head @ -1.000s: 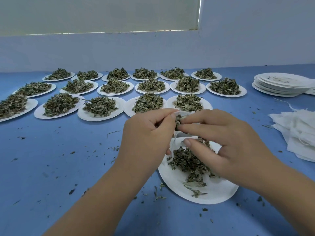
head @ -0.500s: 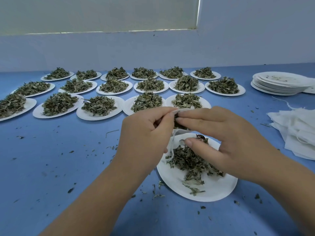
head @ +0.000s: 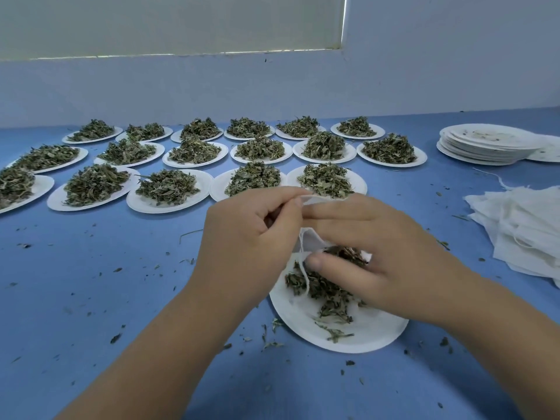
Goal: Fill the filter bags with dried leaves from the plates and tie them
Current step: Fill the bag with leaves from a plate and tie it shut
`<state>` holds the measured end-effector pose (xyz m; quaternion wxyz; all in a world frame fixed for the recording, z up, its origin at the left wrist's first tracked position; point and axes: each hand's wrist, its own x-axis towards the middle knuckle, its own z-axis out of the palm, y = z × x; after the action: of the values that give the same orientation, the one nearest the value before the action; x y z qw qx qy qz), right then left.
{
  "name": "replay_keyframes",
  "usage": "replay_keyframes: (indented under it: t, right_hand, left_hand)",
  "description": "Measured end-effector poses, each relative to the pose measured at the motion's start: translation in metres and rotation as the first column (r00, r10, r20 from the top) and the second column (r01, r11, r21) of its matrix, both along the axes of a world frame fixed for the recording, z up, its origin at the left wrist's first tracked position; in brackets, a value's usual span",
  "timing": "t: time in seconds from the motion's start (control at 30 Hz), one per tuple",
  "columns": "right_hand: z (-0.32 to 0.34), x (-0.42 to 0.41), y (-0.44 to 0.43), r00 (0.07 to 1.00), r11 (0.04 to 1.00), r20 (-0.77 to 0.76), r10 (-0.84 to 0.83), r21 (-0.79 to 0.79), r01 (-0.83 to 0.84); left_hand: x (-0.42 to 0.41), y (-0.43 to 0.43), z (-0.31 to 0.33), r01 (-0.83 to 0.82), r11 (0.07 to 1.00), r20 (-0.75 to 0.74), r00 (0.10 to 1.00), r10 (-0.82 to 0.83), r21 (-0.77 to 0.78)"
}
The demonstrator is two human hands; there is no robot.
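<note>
Nearest on the blue table [head: 91, 298], a white paper plate [head: 363, 338] holds a thin scatter of dried leaves [head: 321, 286]. Just above it, the left hand [head: 251, 234] pinches the top rim of a white filter bag [head: 309, 237]. The right hand [head: 372, 247] grips the bag between thumb and fingers, and the string [head: 303, 274] dangles onto the leaves. Farther right lies a pile of empty bags [head: 521, 231]. Beyond are rows of leaf-heaped plates [head: 169, 189] and a stack of empty plates [head: 485, 147].

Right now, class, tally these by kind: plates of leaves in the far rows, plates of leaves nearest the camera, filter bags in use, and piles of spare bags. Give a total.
Plates of leaves in the far rows: 17
Near plate of leaves: 1
Filter bag in use: 1
Pile of spare filter bags: 1
Total: 20
</note>
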<state>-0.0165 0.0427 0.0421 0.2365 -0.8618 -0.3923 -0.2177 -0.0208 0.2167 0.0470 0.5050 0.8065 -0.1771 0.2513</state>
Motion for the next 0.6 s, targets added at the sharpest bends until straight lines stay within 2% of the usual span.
replay_keyframes:
  t: [0.1,0.2,0.27,0.33,0.43,0.5,0.6]
  right_hand:
    - [0.007,-0.003,-0.008,0.999,0.964,-0.042,-0.03,0.264,0.041]
    - [0.017,-0.004,-0.016,0.986,0.941,-0.163,-0.031,0.328,0.084]
    - [0.021,-0.004,-0.024,0.94,0.963,-0.338,-0.041,0.238,0.127]
    - [0.019,-0.003,-0.029,0.903,0.995,-0.419,-0.096,-0.009,0.102]
    - [0.012,-0.003,-0.027,0.859,0.954,-0.49,-0.147,-0.301,-0.008]
    - [0.008,-0.004,-0.023,0.849,0.928,-0.508,-0.145,-0.368,-0.062]
    - [0.005,-0.005,-0.02,0.858,0.928,-0.501,-0.112,-0.361,-0.09]
  left_hand:
    - [0.003,0.005,0.001,-0.047,0.999,0.019,0.999,0.047,-0.022]
    - [0.007,0.01,0.002,-0.064,0.995,0.001,0.998,0.065,-0.077]
    - [0.007,0.013,0.003,-0.071,0.992,-0.003,0.997,0.071,-0.102]
    - [0.007,0.014,0.004,-0.08,0.991,0.004,0.997,0.081,-0.112]
    - [0.008,0.016,0.005,-0.09,0.989,0.02,0.995,0.093,-0.119]
    - [0.009,0.017,0.005,-0.098,0.99,0.033,0.994,0.102,-0.104]
    - [0.009,0.017,0.004,-0.101,0.991,0.037,0.994,0.104,-0.083]
